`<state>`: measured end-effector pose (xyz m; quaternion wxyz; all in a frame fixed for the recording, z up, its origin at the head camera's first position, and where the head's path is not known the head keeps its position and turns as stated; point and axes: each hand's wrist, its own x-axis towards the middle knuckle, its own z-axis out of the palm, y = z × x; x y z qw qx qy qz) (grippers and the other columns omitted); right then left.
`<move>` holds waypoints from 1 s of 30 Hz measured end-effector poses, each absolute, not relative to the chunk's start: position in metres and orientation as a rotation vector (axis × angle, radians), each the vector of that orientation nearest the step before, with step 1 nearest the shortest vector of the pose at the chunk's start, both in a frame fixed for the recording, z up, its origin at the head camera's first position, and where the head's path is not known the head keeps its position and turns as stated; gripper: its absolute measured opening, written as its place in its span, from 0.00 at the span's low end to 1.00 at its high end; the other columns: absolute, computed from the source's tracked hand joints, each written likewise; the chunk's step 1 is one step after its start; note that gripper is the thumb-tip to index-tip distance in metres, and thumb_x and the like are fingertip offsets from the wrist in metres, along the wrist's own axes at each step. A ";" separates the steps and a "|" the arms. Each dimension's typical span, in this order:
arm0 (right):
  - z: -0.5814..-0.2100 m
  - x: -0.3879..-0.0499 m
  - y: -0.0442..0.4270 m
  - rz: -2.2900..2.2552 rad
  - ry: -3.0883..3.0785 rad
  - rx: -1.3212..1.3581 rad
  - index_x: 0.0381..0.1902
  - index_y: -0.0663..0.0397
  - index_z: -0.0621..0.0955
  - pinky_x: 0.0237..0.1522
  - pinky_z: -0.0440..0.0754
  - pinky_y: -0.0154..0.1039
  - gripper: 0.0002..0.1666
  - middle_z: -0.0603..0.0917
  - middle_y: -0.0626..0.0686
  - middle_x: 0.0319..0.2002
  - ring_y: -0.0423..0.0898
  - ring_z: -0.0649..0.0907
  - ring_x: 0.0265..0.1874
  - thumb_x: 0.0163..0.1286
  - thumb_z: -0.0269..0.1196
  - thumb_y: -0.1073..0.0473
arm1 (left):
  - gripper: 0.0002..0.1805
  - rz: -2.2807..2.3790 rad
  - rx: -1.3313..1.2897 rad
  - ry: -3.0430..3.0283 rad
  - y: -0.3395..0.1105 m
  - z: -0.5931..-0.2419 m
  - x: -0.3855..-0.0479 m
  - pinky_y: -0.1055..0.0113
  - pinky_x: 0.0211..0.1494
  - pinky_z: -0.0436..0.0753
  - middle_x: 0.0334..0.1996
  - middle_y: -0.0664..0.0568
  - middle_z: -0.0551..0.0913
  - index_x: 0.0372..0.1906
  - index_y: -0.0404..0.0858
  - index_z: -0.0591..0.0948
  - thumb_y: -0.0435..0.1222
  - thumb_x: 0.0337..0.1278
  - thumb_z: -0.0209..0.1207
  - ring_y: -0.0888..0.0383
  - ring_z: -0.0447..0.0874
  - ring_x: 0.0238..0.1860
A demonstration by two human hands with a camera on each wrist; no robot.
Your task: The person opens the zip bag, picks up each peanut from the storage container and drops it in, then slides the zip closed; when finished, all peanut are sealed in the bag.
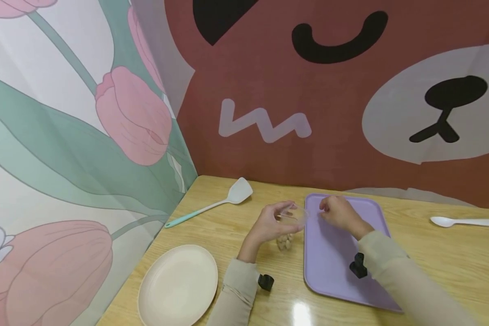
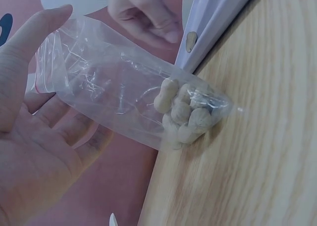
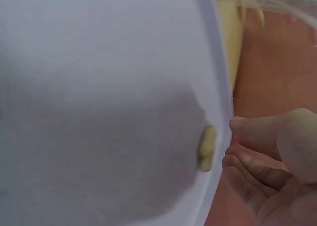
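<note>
My left hand (image 1: 268, 224) (image 2: 42, 156) holds a clear zip bag (image 1: 294, 216) (image 2: 121, 82) by its mouth, between thumb and fingers. Several peanuts (image 1: 284, 242) (image 2: 185, 114) lie in the bag's bottom end, low over the wood beside the purple tray (image 1: 334, 271). Over the tray's far left part is my right hand (image 1: 341, 215) (image 2: 146, 15) (image 3: 277, 171), fingers loosely bent, with nothing visible between thumb and fingertips. One peanut (image 2: 191, 41) (image 3: 207, 149) rests inside the tray near its rim, close to those fingertips.
A cream plate (image 1: 179, 285) is at the front left of the wooden table (image 1: 285, 290). Behind it lies a spatula (image 1: 239, 192) with a green handle end. To the right of the tray is a white spoon (image 1: 464, 222). Printed cloth hangs behind and at the left.
</note>
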<state>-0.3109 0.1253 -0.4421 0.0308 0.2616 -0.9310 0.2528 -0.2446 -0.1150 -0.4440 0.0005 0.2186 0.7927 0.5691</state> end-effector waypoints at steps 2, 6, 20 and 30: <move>-0.447 -0.312 0.127 0.761 -2.876 0.800 0.32 0.67 0.85 0.37 0.82 0.54 0.06 0.85 0.57 0.29 0.54 0.84 0.32 0.57 0.70 0.69 | 0.36 1.800 0.694 2.481 -0.115 -0.444 -0.245 0.60 0.54 0.79 0.58 0.45 0.82 0.66 0.36 0.75 0.39 0.50 0.74 0.52 0.83 0.53; -0.456 -0.313 0.129 0.734 -2.895 0.792 0.28 0.62 0.85 0.35 0.81 0.52 0.03 0.85 0.52 0.27 0.51 0.83 0.30 0.58 0.71 0.68 | 0.36 1.818 0.698 2.463 -0.115 -0.444 -0.245 0.64 0.55 0.79 0.57 0.47 0.82 0.66 0.35 0.75 0.37 0.50 0.74 0.55 0.83 0.52; -0.470 -0.314 0.131 0.783 -2.872 0.758 0.26 0.63 0.86 0.32 0.82 0.48 0.03 0.85 0.52 0.26 0.48 0.83 0.27 0.58 0.70 0.70 | 0.35 1.810 0.688 2.466 -0.115 -0.445 -0.246 0.61 0.56 0.79 0.57 0.48 0.82 0.66 0.37 0.76 0.38 0.50 0.74 0.53 0.83 0.53; -0.458 -0.308 0.135 0.847 -2.825 0.769 0.28 0.66 0.86 0.31 0.81 0.48 0.02 0.85 0.54 0.26 0.48 0.82 0.27 0.59 0.69 0.71 | 0.35 1.817 0.684 2.464 -0.115 -0.443 -0.244 0.62 0.56 0.79 0.58 0.44 0.82 0.65 0.36 0.76 0.37 0.50 0.74 0.52 0.83 0.53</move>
